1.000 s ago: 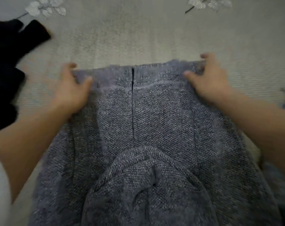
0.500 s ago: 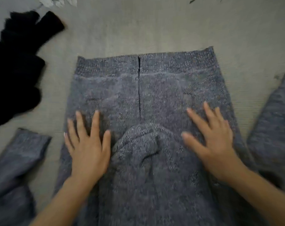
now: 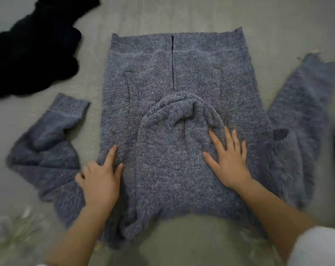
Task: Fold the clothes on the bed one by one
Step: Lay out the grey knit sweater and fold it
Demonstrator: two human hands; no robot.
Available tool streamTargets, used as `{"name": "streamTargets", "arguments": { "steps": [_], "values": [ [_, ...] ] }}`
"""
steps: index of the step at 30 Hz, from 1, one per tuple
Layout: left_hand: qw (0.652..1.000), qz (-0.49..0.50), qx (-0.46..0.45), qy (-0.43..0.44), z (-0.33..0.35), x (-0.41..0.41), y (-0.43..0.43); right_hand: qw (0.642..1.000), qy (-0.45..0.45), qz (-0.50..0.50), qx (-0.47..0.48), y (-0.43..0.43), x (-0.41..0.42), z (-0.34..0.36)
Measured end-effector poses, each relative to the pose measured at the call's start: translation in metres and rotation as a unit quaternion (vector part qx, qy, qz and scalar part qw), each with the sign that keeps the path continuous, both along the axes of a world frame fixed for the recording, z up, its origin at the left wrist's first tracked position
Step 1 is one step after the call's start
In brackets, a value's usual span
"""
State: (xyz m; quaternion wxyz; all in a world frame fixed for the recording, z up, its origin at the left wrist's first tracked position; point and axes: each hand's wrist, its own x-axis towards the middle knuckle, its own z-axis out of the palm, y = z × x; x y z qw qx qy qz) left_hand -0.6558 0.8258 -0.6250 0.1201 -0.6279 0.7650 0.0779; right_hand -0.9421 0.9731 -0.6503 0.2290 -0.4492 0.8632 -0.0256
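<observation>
Sweater (image 3: 182,73): grey-blue knit, laid flat on the bed (image 3: 182,12), hem farthest away, dark slit down its middle.
Hood (image 3: 178,120): bunched on the body.
Sleeves (image 3: 47,150): spread out to both sides.
Left hand (image 3: 100,181): placed at the body's left edge, outer fingers curled; grip could not be told.
Right hand (image 3: 230,160): laid flat beside the hood, fingers spread, nothing gripped.

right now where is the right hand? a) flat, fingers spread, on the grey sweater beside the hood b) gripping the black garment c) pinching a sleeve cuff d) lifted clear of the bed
a: the right hand lies flat with fingers spread on the grey sweater, just right of the hood, far from the black garment.
</observation>
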Motion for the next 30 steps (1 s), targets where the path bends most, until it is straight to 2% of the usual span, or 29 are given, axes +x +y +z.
{"name": "streamTargets", "arguments": {
  "steps": [7,11,13,15,17,20,22,23,27,30],
  "values": [
    [0.996,-0.064,-0.022,-0.049,0.018,0.067,-0.007,0.999,-0.018,-0.022,0.025,0.041,0.069,0.012],
    [0.993,-0.040,-0.007,-0.107,0.019,0.096,0.003,0.998,-0.002,0.004,0.061,0.057,0.120,0.017],
    [0.994,0.008,0.013,-0.107,0.021,0.094,0.009,0.996,0.000,0.021,0.086,0.058,0.130,0.022],
    [0.997,0.067,0.030,-0.039,0.022,0.080,0.019,0.996,-0.019,0.025,0.082,0.052,0.125,0.032],
    [0.994,0.065,0.010,0.083,0.026,0.056,0.034,0.998,-0.049,0.026,0.026,0.048,0.108,0.047],
    [0.979,-0.088,-0.025,0.181,0.026,0.003,0.067,0.993,-0.041,0.014,-0.108,0.055,0.065,0.071],
    [0.963,-0.198,0.024,0.181,0.020,-0.035,0.095,0.986,-0.022,-0.040,-0.158,0.070,0.027,0.079],
    [0.957,-0.222,0.067,0.176,0.013,-0.054,0.110,0.982,-0.016,-0.082,-0.170,0.080,0.005,0.080],
    [0.958,-0.147,0.222,0.105,-0.007,-0.118,0.149,0.943,-0.040,-0.308,-0.120,0.133,-0.080,0.070],
    [0.955,-0.069,0.246,0.150,0.007,-0.146,0.159,0.900,-0.077,-0.419,-0.089,0.157,-0.126,0.056]
  ]
}}
